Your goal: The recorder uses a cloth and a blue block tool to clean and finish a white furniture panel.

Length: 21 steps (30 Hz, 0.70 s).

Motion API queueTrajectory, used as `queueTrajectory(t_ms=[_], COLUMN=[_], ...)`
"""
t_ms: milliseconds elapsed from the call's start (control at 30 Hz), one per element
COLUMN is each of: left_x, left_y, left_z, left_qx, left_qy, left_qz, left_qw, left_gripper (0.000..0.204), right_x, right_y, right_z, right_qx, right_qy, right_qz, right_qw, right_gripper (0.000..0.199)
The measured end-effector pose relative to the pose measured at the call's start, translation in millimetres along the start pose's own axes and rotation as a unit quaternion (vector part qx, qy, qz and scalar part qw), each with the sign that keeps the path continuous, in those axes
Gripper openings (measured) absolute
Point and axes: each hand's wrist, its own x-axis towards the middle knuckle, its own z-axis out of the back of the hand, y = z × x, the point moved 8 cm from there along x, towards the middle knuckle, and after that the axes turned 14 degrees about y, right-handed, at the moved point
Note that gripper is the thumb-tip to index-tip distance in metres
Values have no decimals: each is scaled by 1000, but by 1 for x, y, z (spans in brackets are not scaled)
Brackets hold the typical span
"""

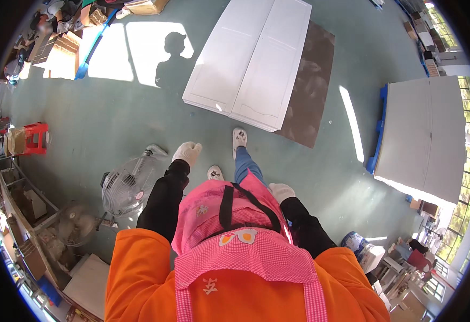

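My left hand (188,154), in a whitish knitted glove, hangs in front of me with its fingers curled in and nothing seen in it. Close to its left a metal-caged floor fan (130,185) stands on the floor. My right hand (281,191), gloved the same way, hangs low beside the pink apron (245,255), its fingers mostly hidden. Ahead of both hands lies a stack of long white panels (251,56), in two side-by-side rows. Neither hand touches the panels. A brown sheet (312,88) shows from beneath the stack on its right.
Another pale panel stack (420,139) rests on a blue pallet (377,129) at the right. A red stool (35,138) with a carton stands at the left, above a metal rack (28,214). A second fan (76,225) is near the rack. People work at the far left and lower right.
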Motion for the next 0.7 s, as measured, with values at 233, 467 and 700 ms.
queueTrajectory(t_ms=[233,467,700], left_x=[59,138,299], left_y=[-22,-35,-23], left_z=[10,1,-44], left_qx=[-59,-214,-489], left_qy=[6,52,22], left_qz=[93,210,213], left_qw=[994,953,846], left_gripper=[48,42,62], right_x=[65,156,214], right_y=[42,28,36], right_z=[107,117,79], right_qx=[-163,-138,51], right_qy=[-85,11,-57], right_qz=[81,2,-7], right_qw=[980,990,997], right_gripper=[31,36,58])
